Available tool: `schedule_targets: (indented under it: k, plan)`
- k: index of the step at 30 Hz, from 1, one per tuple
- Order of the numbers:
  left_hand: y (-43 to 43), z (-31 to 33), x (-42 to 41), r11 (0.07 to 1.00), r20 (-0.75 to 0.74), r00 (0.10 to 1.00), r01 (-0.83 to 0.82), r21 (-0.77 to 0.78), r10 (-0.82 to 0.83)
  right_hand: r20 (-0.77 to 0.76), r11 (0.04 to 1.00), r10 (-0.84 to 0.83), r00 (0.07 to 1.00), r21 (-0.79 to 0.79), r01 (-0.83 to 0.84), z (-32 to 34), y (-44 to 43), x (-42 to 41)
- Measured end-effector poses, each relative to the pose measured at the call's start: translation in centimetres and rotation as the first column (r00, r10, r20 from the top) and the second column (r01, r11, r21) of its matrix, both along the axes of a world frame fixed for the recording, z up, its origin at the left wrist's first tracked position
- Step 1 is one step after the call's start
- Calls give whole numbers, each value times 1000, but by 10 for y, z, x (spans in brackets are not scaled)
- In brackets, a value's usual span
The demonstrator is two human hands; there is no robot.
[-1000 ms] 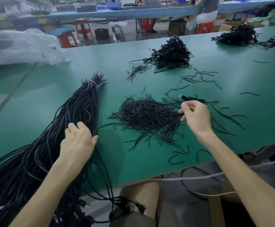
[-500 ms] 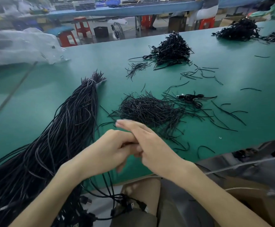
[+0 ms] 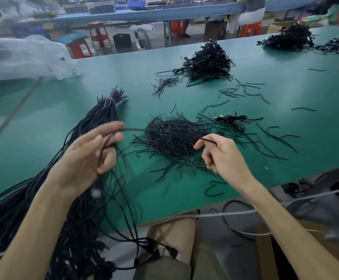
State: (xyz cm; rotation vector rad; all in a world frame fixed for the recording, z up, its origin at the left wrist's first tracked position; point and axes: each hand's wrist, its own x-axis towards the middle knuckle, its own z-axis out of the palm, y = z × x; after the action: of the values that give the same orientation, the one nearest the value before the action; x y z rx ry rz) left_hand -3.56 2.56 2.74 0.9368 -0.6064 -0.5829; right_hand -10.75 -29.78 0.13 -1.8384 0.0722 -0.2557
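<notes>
**relay_op:** Anyone else on the head feed? I only catch bits of the wearer from here. What do they have on?

**bench_watcher:** Watching remotely too, and I don't see much cloth, honestly. The left hand [image 3: 83, 158] and right hand [image 3: 228, 158] are bare. So are the left forearm [image 3: 33, 229] and right forearm [image 3: 286, 225], all the way to the bottom edge of my view. The left one is blurry on my end, the right one's sharp. Lower down I get loose khaki-olive shorts [image 3: 164, 267], with the hem just above a bare knee [image 3: 172, 233].
</notes>
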Motion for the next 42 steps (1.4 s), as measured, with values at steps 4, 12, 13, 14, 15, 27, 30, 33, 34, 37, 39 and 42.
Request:
schedule_targets:
  k: [4, 12, 13, 14, 15, 27, 30, 33, 34, 37, 39, 42]
  plan:
    - [-3, 10, -1, 835, -309, 917, 44, -549, -251, -21, 994, -113, 993, 8, 113, -10, -9, 1]
    - [-47, -12, 8, 862, -183, 944, -158, 481, 275, -8, 986, 109, 994, -126, -109, -20, 2, -11]
    - [-57, -18, 3, 860, -232, 945, -88, 503, 232, -12, 981, 130, 991, -141, -131, -20, 4, -13]
    - [-66, -23, -2, 874, -281, 941, -31, 484, 189, -11, 976, 148, 989, -162, -148, -20, 6, -15]
    - [-74, -26, -6, 898, -319, 935, 4, 441, 153, -7, 969, 160, 987, -190, -158, -20, 8, -17]
    - [-131, -7, 18, 984, -677, 730, -172, -44, 97, 322, 517, 409, 854, -853, 74, -24, 43, -44]
    - [-118, 0, 40, 964, -740, 667, -247, -102, 92, 214, 502, 450, 867, -864, -47, -34, 43, -56]
    - [-101, 5, 52, 961, -690, 709, -268, -73, 145, 139, 585, 417, 898, -797, -148, -38, 40, -63]
    - [-96, 7, 55, 958, -676, 722, -274, -81, 150, 102, 630, 400, 911, -752, -193, -38, 38, -63]
    - [-77, 10, 62, 947, -645, 756, -276, -163, 110, -2, 789, 369, 929, -528, -314, -38, 30, -63]
    - [-65, 10, 65, 930, -638, 768, -268, -253, 48, -20, 854, 350, 937, -404, -327, -37, 24, -60]
    - [-56, 7, 65, 903, -644, 764, -308, -300, 46, -45, 891, 347, 937, -295, -344, -34, 14, -55]
